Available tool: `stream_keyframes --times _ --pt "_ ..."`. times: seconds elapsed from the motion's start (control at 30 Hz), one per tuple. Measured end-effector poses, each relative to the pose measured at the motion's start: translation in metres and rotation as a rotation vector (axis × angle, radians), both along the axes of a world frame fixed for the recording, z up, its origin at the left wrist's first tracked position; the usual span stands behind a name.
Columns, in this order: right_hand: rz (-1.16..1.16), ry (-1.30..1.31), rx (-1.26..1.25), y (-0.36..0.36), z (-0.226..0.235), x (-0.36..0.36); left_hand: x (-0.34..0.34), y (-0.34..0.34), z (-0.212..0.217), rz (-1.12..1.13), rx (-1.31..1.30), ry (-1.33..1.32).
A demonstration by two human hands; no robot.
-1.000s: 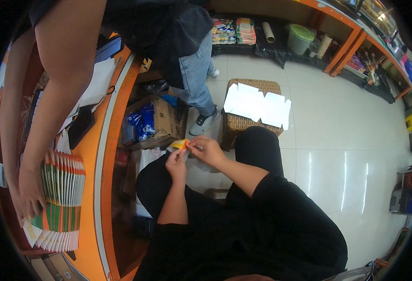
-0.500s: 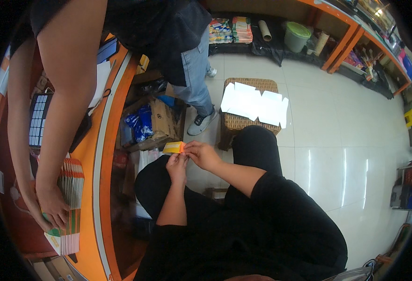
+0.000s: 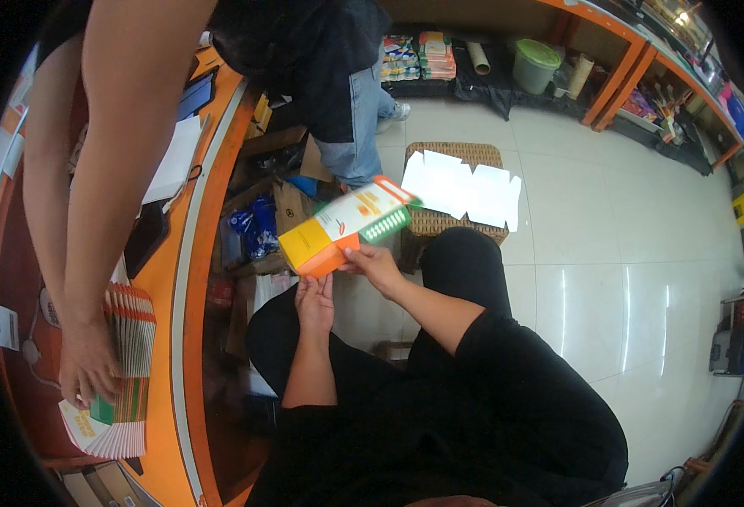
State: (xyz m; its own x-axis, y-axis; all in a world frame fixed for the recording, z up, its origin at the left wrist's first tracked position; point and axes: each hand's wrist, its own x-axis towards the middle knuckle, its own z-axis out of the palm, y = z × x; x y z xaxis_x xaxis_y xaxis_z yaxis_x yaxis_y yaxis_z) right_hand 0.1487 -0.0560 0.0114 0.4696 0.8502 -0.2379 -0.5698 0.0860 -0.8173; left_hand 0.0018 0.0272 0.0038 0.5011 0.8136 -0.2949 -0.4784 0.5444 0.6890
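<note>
White tiled floor [image 3: 608, 279], occupying the right half of the view; the wearer sits over it in black clothing, knees forward. Orange desk [image 3: 198, 253], curving down the left side and carrying papers and a dark flat device. Second person, standing at the desk, a bare arm reaching down so that the hand [image 3: 89, 363] presses on a fanned stack of flat printed cartons [image 3: 122, 372] lying on the desk. Wicker stool [image 3: 456, 190], ahead of the knees, with a white die-cut sheet [image 3: 465, 186] spread across its top. Small carton [image 3: 342, 228], orange, yellow and white with a green end panel, raised in front of the wearer between desk and stool, tilted with the green end highest. Right hand [image 3: 376, 266], its grip closed on the carton's lower edge, thumb and fingers pinching the orange corner. Left hand [image 3: 314, 304], just below the carton, fingertips at or near its underside; whether this grip actually clasps the carton cannot be told.

State of work, as judged: the carton appears already opened from flat into a box shape, with a flap at the green end seemingly untucked; closing the ends remains, and the fanned stack is still flat.
</note>
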Motion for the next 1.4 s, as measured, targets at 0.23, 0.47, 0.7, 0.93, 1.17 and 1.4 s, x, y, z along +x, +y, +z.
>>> stream_keyframes --times 0.23,0.47,0.7,0.93,1.17,1.4 --pt "-0.091 -0.693 -0.128 0.0 -0.01 0.006 0.011 -0.016 -0.002 0.06 0.728 0.875" --pt "0.133 -0.509 -0.13 -0.003 -0.003 -0.007 0.023 -0.037 0.009 -0.014 1.02 0.642" --pt "0.053 -0.509 -0.204 -0.001 -0.008 0.003 0.016 -0.028 0.017 0.175 0.848 0.694" --pt "0.089 -0.713 -0.216 0.002 -0.016 0.003 0.01 -0.017 -0.002 0.232 0.82 0.724" --pt "0.235 -0.567 -0.221 -0.003 -0.012 -0.015 0.015 -0.022 0.0 0.156 1.074 0.63" --pt "0.06 -0.095 -0.438 -0.004 -0.001 0.011 0.01 -0.03 0.016 -0.167 1.392 0.804"
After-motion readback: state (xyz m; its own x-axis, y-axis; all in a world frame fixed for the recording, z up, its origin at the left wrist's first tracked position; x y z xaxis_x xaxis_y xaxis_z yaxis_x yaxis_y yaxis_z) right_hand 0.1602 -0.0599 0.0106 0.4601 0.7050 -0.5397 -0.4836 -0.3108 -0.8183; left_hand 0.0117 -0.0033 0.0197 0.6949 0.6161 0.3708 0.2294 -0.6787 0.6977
